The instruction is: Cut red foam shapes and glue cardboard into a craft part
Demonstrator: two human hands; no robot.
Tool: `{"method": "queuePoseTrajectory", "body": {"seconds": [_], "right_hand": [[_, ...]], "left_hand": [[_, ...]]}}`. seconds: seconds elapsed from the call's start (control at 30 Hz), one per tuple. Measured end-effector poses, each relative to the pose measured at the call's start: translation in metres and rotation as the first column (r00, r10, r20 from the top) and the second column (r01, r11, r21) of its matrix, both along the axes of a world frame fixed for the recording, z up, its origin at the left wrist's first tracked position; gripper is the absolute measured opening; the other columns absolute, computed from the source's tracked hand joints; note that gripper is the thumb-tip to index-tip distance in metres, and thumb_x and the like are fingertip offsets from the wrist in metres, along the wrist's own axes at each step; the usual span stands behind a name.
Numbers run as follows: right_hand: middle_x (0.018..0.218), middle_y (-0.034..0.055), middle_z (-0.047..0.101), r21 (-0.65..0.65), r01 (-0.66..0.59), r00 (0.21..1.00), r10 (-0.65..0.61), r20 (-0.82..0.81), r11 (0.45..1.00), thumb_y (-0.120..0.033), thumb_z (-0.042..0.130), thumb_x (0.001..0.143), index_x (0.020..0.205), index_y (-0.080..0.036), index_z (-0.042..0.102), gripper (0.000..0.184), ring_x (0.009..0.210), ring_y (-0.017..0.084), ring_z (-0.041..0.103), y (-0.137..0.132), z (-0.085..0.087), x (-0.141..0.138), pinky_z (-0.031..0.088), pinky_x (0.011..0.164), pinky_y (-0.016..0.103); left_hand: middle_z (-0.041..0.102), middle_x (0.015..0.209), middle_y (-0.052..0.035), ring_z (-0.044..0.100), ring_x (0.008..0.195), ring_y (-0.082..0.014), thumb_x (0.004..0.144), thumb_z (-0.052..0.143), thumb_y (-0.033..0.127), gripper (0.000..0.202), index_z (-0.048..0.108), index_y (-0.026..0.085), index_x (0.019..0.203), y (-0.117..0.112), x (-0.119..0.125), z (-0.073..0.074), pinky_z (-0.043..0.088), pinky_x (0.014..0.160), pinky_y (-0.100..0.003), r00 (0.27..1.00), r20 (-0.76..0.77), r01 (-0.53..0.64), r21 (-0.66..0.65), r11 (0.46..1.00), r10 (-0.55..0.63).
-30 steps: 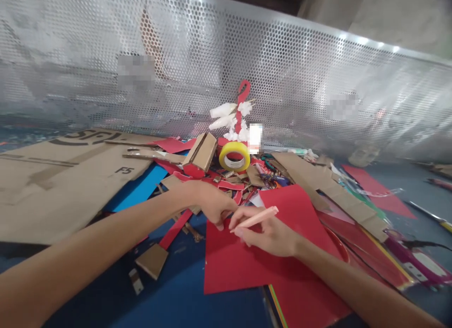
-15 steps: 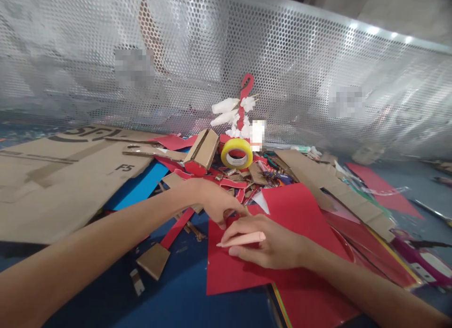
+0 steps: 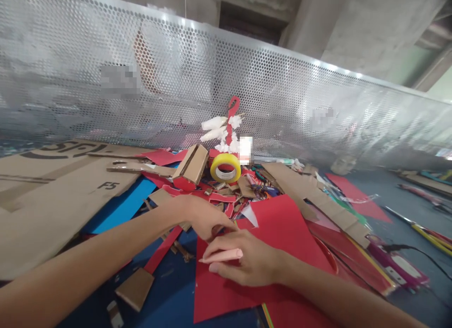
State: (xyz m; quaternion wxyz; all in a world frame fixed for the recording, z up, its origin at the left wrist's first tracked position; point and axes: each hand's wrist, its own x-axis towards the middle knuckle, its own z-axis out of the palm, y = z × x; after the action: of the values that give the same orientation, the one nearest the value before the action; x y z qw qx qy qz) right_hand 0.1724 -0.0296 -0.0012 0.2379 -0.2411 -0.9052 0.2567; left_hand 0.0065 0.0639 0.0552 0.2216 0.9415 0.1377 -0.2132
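Note:
My right hand point(image 3: 243, 262) rests on a red paper sheet point(image 3: 278, 229) with its fingers curled round a pale pink pen point(image 3: 221, 256), which lies almost flat and points left. My left hand point(image 3: 203, 217) reaches in from the left and presses down at the sheet's top left corner, fingers bent; whether it grips anything there is hidden by my right hand. Both forearms cross the blue table point(image 3: 176, 295).
A yellow tape roll point(image 3: 225, 167) stands behind amid red and cardboard scraps. Large cardboard sheets point(image 3: 52, 196) lie left, a cardboard strip point(image 3: 318, 196) right. A perforated metal screen point(image 3: 282, 106) closes the back. A purple tool point(image 3: 395, 264) and pencils point(image 3: 427, 231) lie right.
My right hand has turned the pen from pointing up-right to lying flat, pointing left, and slid left toward my left hand. The view has tilted upward.

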Motion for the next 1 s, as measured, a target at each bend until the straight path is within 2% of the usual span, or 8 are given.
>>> {"method": "queuePoseTrajectory", "body": {"seconds": [0.17,0.37,0.5,0.7,0.83,1.0], "right_hand": [[0.111,0.0042,0.077,-0.008,0.010,1.000,-0.010,0.005,1.000,-0.033,0.056,0.100,0.113,-0.019,0.071,0.024,0.104,0.016,0.070,0.000,-0.005,0.003,0.048,0.093,0.023],[0.110,0.0044,0.077,-0.046,0.032,0.999,-0.033,-0.014,0.998,-0.032,0.057,0.100,0.111,-0.019,0.071,0.022,0.103,0.015,0.070,0.001,-0.006,0.001,0.049,0.093,0.023],[0.110,0.0045,0.077,-0.041,0.043,0.999,-0.043,-0.003,0.998,-0.029,0.057,0.099,0.112,-0.020,0.071,0.021,0.106,0.017,0.069,0.000,-0.006,0.001,0.050,0.093,0.025],[0.112,0.0049,0.075,-0.057,0.076,0.997,-0.075,0.018,0.995,-0.023,0.056,0.097,0.116,-0.021,0.069,0.023,0.099,0.017,0.069,-0.001,-0.010,0.003,0.053,0.082,0.025],[0.114,0.0038,0.076,-0.048,0.076,0.997,-0.075,0.022,0.996,-0.023,0.056,0.098,0.114,-0.021,0.072,0.023,0.107,0.017,0.068,-0.001,-0.007,0.001,0.052,0.092,0.027],[0.114,0.0027,0.077,-0.048,0.064,0.998,-0.063,0.016,0.997,-0.024,0.056,0.099,0.113,-0.021,0.076,0.024,0.110,0.017,0.069,-0.001,-0.005,-0.002,0.051,0.097,0.026]], "left_hand": [[0.076,0.102,-0.0072,0.067,0.077,-0.0212,0.070,0.058,0.010,0.074,0.056,0.023,0.143,0.002,-0.001,-0.004,0.042,0.053,-0.023,1.000,0.003,0.017,0.005,1.000,-0.017],[0.075,0.096,-0.0087,0.066,0.074,-0.0218,0.072,0.060,0.015,0.063,0.061,0.018,0.135,0.005,0.000,-0.007,0.042,0.051,-0.023,0.999,0.014,0.049,0.010,0.999,-0.049],[0.075,0.094,-0.0059,0.065,0.071,-0.0204,0.069,0.062,0.016,0.067,0.060,0.019,0.136,0.010,0.001,-0.012,0.044,0.053,-0.024,0.998,0.012,0.058,-0.082,0.995,-0.057],[0.076,0.092,-0.0008,0.066,0.076,-0.0222,0.059,0.067,0.012,0.073,0.064,0.024,0.131,0.015,0.004,-0.015,0.046,0.056,-0.025,0.999,0.020,0.037,-0.182,0.983,-0.034],[0.077,0.101,-0.0017,0.068,0.082,-0.0232,0.058,0.069,0.011,0.078,0.062,0.024,0.134,0.016,0.005,-0.016,0.049,0.061,-0.026,1.000,-0.007,0.022,-0.220,0.975,-0.024],[0.077,0.100,-0.0011,0.069,0.084,-0.0232,0.058,0.070,0.011,0.079,0.061,0.026,0.135,0.018,0.003,-0.019,0.049,0.062,-0.026,1.000,-0.004,0.009,-0.245,0.969,-0.010]]}}
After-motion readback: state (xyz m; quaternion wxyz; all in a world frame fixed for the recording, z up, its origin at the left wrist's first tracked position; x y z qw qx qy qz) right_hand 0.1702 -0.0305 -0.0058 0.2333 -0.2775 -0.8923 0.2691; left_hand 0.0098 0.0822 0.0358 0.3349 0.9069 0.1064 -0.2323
